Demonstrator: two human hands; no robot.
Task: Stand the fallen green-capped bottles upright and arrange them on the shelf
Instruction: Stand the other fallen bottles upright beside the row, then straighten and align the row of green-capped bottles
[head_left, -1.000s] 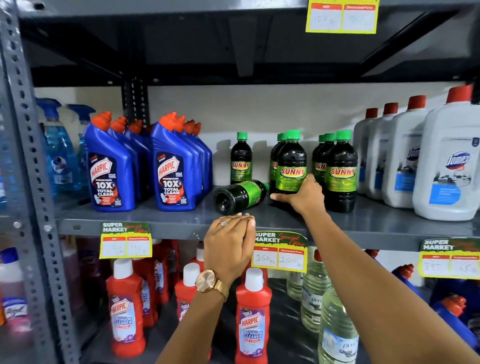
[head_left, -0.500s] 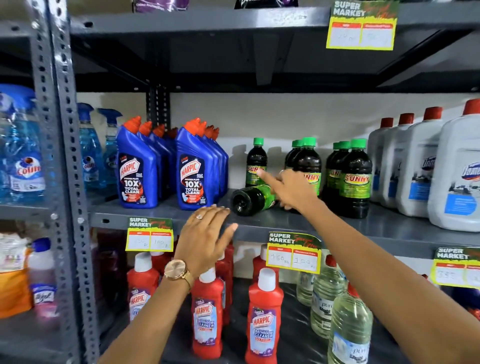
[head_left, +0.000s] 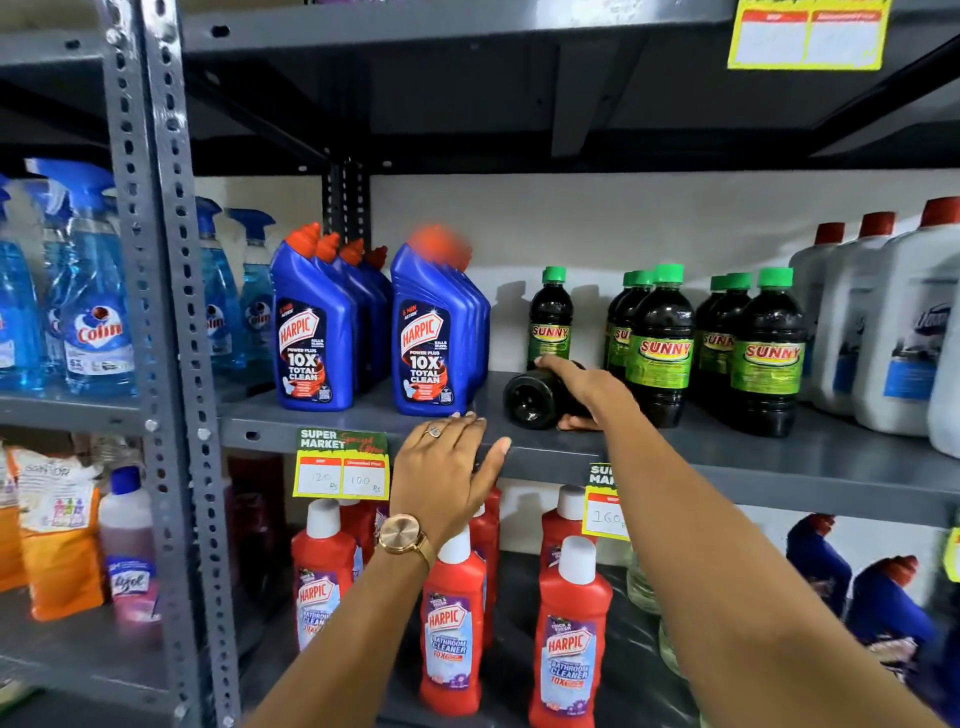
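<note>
Right hand (head_left: 582, 387) around fallen bottle (head_left: 532, 400)

I am looking at a shop aisle, a supermarket's cleaning section. Grey slotted-steel shelving (head_left: 171, 312) holds rows of identical goods: blue Harpic bottles (head_left: 311, 338), red Harpic bathroom cleaner (head_left: 452, 623), Colin spray bottles (head_left: 93, 312), green-capped Sunny bottles (head_left: 768, 353). Yellow price tags (head_left: 342, 465) headed "SUPER MARKET", with handwritten rupee prices, hang on the shelf edges.

Bare forearms, no sleeves; rose-gold wristwatch (head_left: 402, 535) and ring (head_left: 432, 431) on left hand (head_left: 441, 467).
</note>
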